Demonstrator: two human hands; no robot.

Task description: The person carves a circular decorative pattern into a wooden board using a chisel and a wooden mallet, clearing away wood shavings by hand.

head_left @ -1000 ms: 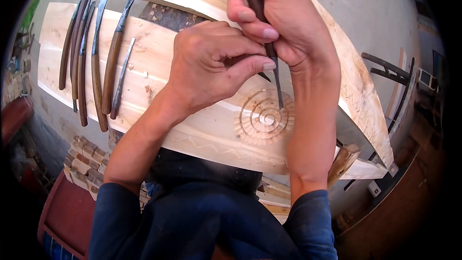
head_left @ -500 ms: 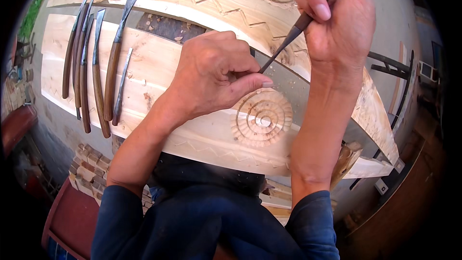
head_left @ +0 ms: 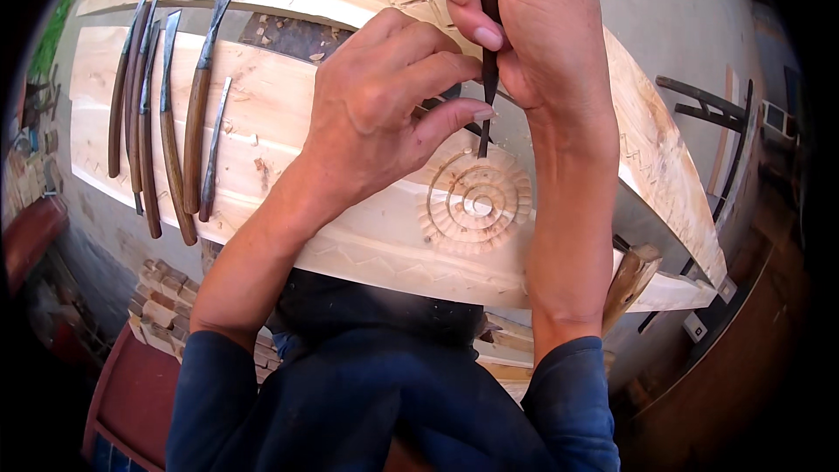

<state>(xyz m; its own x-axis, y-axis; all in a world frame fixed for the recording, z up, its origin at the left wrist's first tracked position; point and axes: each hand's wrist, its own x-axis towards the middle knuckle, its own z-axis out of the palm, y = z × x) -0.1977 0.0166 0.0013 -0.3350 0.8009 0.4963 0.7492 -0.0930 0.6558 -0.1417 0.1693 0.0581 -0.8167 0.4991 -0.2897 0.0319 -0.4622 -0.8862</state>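
Right hand [head_left: 533, 26] grips chisel [head_left: 488, 79]; left hand [head_left: 384, 105] pinches blade above carved rosette [head_left: 476, 203] on plank [head_left: 367, 245].

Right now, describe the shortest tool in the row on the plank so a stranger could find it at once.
Start at the pale wooden plank and find the row of carving tools lying on its left part. The short tool is the last one on the right, nearest the left hand. Unlike its brown-handled neighbours, it is thin, grey and all metal.
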